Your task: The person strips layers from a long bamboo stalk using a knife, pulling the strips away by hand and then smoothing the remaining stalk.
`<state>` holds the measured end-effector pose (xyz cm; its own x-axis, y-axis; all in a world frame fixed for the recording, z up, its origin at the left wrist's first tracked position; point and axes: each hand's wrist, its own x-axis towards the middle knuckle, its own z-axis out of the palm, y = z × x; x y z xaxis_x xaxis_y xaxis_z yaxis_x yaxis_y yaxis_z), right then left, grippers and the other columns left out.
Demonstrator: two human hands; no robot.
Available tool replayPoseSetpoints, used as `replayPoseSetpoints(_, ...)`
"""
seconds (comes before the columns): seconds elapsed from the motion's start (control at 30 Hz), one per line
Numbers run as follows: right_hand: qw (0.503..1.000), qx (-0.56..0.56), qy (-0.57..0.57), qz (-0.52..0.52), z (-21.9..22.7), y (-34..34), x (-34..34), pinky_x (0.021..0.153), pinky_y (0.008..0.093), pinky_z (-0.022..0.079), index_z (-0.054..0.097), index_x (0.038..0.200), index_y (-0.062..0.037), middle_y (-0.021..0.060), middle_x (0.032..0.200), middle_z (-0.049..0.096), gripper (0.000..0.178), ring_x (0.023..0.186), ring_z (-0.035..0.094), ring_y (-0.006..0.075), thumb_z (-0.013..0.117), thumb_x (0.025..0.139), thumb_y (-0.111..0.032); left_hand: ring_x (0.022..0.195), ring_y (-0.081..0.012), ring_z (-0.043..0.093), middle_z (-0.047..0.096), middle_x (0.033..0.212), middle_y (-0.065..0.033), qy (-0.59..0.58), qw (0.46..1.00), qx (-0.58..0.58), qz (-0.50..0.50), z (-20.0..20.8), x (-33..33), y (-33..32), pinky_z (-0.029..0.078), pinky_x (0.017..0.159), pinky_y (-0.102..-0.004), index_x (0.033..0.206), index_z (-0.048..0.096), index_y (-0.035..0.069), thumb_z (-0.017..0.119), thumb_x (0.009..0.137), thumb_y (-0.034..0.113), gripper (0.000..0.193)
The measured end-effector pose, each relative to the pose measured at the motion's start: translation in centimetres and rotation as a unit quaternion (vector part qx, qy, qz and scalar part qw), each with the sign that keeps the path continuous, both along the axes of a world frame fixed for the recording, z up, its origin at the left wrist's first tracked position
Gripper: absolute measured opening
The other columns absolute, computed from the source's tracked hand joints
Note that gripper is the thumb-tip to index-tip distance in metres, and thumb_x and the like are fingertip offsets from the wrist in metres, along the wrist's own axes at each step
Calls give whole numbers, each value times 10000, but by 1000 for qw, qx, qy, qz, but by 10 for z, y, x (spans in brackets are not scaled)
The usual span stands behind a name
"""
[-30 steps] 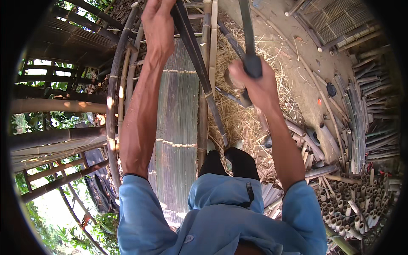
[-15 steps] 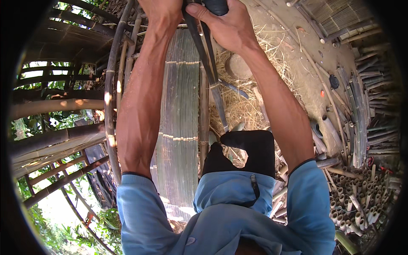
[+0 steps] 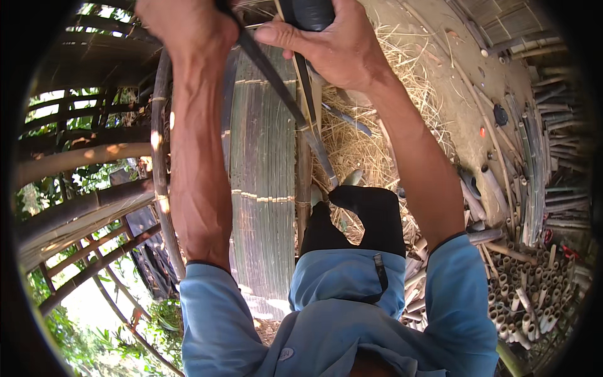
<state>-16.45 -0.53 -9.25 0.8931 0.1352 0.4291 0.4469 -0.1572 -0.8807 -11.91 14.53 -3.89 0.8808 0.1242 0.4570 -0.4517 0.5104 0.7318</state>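
At the top left, my left hand (image 3: pixel 188 25) is closed on one arm of a split dark bamboo strip (image 3: pixel 273 72); its fingertips are out of view. My right hand (image 3: pixel 342 50), at the top centre, is wrapped round the other arm, its thumb pointing left. Against that palm sits a black rounded piece (image 3: pixel 313 14), cut off by the top edge. Both arms of the strip join lower down and run as one towards my dark trousers (image 3: pixel 377 210). A grey blade-like piece (image 3: pixel 348 118) sticks out to the right near the join.
A long green slatted bamboo bench (image 3: pixel 264 163) runs beneath my arms. Straw (image 3: pixel 370 151) covers the ground to its right. Bamboo railings (image 3: pixel 88 154) stand on the left. Cut bamboo tubes (image 3: pixel 524 295) are stacked at the lower right, with long poles (image 3: pixel 531 169) above them.
My left hand has moved left with its arm of the strip, and the gap between the two arms has widened. My right hand has shifted slightly down.
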Motion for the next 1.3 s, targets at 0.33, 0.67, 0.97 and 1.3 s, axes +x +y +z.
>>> replayPoseSetpoints(0.33,972,113,80,-191,-28,-139,13,561,274,520,626,936,-28,43,705,640,190,590,613,128,787,847,-73,459,-128,281,271,520,14,-38,987,18,152,-30,-67,135,257,433,-279,635,421,146,525,1020,414,480)
replayPoseSetpoints(0.67,988,68,137,8,35,-21,-21,593,265,523,553,1116,17,32,781,641,437,674,619,113,805,875,-245,895,-233,476,483,978,-112,0,975,220,44,-1,-29,7,408,779,-384,1152,457,-17,516,987,120,223)
replayPoseSetpoints(0.97,990,108,88,4,25,-82,-37,603,253,481,604,1059,22,40,799,652,446,679,606,104,793,884,-341,1185,-308,620,663,1207,-192,262,828,417,-269,-270,-156,-72,470,1048,-480,1393,511,21,818,837,174,653)
replayPoseSetpoints(1.3,930,-157,204,-262,-131,-281,-163,695,292,513,638,1092,-58,29,866,635,372,785,596,120,807,862,-296,797,-116,651,731,841,-64,162,934,301,-101,-196,-66,-171,559,737,-326,1074,731,65,767,880,96,199)
